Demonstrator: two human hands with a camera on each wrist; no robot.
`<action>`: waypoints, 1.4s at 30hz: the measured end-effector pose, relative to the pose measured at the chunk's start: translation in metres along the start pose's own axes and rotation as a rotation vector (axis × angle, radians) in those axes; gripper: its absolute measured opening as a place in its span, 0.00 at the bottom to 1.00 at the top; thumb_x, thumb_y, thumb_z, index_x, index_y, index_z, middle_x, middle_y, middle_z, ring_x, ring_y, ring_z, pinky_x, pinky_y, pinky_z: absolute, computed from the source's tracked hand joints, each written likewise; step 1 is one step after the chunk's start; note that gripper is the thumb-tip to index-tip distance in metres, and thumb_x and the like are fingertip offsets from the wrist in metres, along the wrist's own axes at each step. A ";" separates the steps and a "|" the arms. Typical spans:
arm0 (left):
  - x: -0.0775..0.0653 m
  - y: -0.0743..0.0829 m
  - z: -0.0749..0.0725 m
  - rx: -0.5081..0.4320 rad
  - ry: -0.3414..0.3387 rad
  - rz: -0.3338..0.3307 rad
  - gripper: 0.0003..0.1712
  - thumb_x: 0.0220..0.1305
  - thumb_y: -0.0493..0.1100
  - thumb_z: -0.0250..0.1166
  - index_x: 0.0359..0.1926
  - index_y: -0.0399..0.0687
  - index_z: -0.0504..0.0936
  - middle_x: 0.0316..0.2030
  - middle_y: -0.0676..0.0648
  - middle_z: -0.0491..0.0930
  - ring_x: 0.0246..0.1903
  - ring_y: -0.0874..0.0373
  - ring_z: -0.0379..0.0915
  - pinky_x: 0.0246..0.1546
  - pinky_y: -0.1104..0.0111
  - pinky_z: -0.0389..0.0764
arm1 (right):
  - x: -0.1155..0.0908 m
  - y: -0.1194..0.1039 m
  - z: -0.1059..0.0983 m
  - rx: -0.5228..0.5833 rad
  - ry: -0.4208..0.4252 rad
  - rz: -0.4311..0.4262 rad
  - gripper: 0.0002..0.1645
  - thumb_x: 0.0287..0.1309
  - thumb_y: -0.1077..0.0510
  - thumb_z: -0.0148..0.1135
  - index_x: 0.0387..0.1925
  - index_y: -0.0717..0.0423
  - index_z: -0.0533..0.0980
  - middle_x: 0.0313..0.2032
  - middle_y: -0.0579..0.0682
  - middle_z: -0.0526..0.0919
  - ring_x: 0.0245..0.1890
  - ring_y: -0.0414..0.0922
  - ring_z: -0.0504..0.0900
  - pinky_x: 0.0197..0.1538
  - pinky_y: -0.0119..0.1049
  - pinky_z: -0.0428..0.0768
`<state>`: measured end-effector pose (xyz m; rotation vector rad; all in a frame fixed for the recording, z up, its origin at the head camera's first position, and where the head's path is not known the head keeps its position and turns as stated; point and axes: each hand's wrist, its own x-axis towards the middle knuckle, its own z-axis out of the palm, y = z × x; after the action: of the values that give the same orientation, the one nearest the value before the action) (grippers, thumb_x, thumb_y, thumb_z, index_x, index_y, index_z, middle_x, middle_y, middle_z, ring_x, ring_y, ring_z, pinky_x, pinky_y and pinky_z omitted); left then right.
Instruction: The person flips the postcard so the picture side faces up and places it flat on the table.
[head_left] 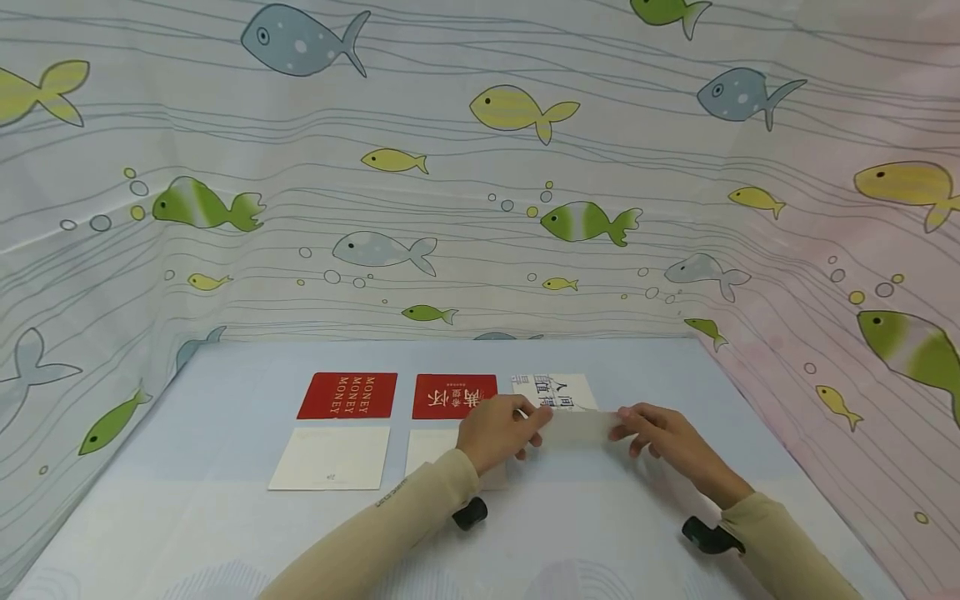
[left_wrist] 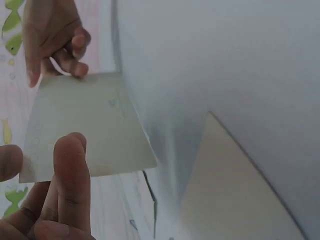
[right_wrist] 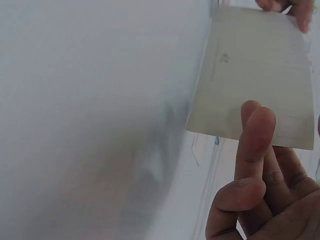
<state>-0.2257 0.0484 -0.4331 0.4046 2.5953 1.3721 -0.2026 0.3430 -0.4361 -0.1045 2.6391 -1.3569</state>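
Observation:
Both hands hold a thin white card (head_left: 577, 430) by its opposite ends, tilted up above the table. My left hand (head_left: 495, 435) pinches the left end, and my right hand (head_left: 671, 442) pinches the right end. In the left wrist view the underside of the card (left_wrist: 92, 117) shows, plain with a tiny mark. The right wrist view shows the same pale face of the card (right_wrist: 255, 70), with fingertips overlapping its near edge. Behind it lies a white card with blue characters (head_left: 558, 392), partly covered by the held one.
Left of it lie a red card with white characters (head_left: 450, 396) and a red card reading MONEY (head_left: 352, 396). Below them are a blank white card (head_left: 330, 458) and another white card (head_left: 426, 446), partly hidden by the left arm. Fish-patterned cloth (head_left: 465, 200) surrounds the table (head_left: 585, 525).

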 end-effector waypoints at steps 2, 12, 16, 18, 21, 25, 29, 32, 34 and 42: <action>-0.003 0.002 -0.001 0.017 -0.002 0.022 0.21 0.68 0.66 0.61 0.37 0.56 0.85 0.24 0.55 0.85 0.19 0.59 0.79 0.25 0.65 0.74 | -0.001 0.000 0.000 -0.001 0.005 -0.004 0.27 0.75 0.39 0.52 0.53 0.58 0.79 0.46 0.50 0.87 0.37 0.50 0.82 0.41 0.41 0.72; -0.020 0.009 -0.003 0.159 -0.106 0.073 0.17 0.64 0.60 0.68 0.42 0.55 0.90 0.22 0.61 0.79 0.18 0.64 0.76 0.25 0.67 0.74 | -0.009 0.009 -0.002 -0.063 -0.012 -0.006 0.22 0.69 0.38 0.60 0.50 0.50 0.82 0.43 0.46 0.87 0.35 0.48 0.79 0.39 0.40 0.71; -0.022 0.010 -0.003 0.166 -0.174 0.049 0.15 0.63 0.58 0.70 0.42 0.55 0.91 0.23 0.59 0.82 0.18 0.63 0.77 0.24 0.67 0.73 | -0.012 0.015 -0.005 -0.080 -0.039 -0.018 0.20 0.67 0.40 0.63 0.50 0.47 0.84 0.45 0.46 0.87 0.41 0.46 0.80 0.41 0.38 0.73; -0.023 0.009 -0.003 0.172 -0.198 0.039 0.14 0.62 0.57 0.71 0.41 0.55 0.91 0.23 0.59 0.83 0.18 0.63 0.77 0.24 0.67 0.72 | -0.014 0.018 -0.005 -0.100 -0.051 -0.027 0.19 0.65 0.41 0.66 0.50 0.46 0.84 0.48 0.45 0.87 0.45 0.45 0.80 0.42 0.38 0.75; -0.023 0.006 -0.002 0.193 -0.228 0.034 0.11 0.61 0.55 0.73 0.37 0.56 0.92 0.21 0.58 0.83 0.18 0.63 0.77 0.23 0.68 0.71 | -0.015 0.021 -0.004 -0.123 -0.084 -0.049 0.19 0.62 0.42 0.70 0.50 0.46 0.85 0.46 0.47 0.86 0.40 0.43 0.78 0.40 0.34 0.75; -0.022 -0.001 0.000 0.218 -0.249 0.035 0.08 0.59 0.53 0.75 0.34 0.57 0.92 0.20 0.58 0.82 0.18 0.63 0.76 0.24 0.67 0.70 | -0.016 0.024 -0.001 -0.132 -0.142 -0.070 0.21 0.58 0.44 0.73 0.50 0.48 0.86 0.38 0.47 0.84 0.31 0.41 0.74 0.34 0.31 0.73; -0.021 -0.007 0.004 0.275 -0.242 0.062 0.07 0.57 0.53 0.76 0.34 0.58 0.92 0.19 0.62 0.80 0.23 0.66 0.73 0.26 0.67 0.71 | -0.015 0.026 0.003 -0.144 -0.172 -0.075 0.21 0.56 0.44 0.75 0.49 0.48 0.86 0.38 0.46 0.84 0.31 0.40 0.73 0.33 0.30 0.73; -0.020 -0.008 0.007 0.307 -0.233 0.083 0.08 0.57 0.53 0.76 0.34 0.58 0.92 0.20 0.64 0.78 0.26 0.67 0.71 0.27 0.68 0.71 | -0.014 0.027 0.005 -0.151 -0.178 -0.076 0.21 0.56 0.45 0.75 0.49 0.48 0.86 0.39 0.46 0.85 0.31 0.40 0.74 0.33 0.30 0.74; -0.020 -0.008 0.007 0.309 -0.230 0.089 0.08 0.56 0.53 0.77 0.33 0.58 0.92 0.21 0.65 0.78 0.27 0.66 0.70 0.28 0.67 0.71 | -0.014 0.027 0.005 -0.159 -0.175 -0.075 0.22 0.56 0.44 0.75 0.49 0.49 0.86 0.38 0.46 0.84 0.32 0.40 0.73 0.33 0.30 0.73; -0.015 -0.009 0.009 0.334 -0.213 0.105 0.08 0.57 0.54 0.76 0.33 0.59 0.92 0.21 0.65 0.77 0.28 0.66 0.70 0.28 0.67 0.70 | -0.011 0.025 0.007 -0.223 -0.139 -0.102 0.24 0.57 0.42 0.73 0.50 0.50 0.86 0.36 0.43 0.82 0.31 0.39 0.71 0.32 0.30 0.71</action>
<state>-0.2103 0.0454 -0.4448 0.7019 2.6517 0.8627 -0.1904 0.3535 -0.4593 -0.3533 2.6877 -1.0348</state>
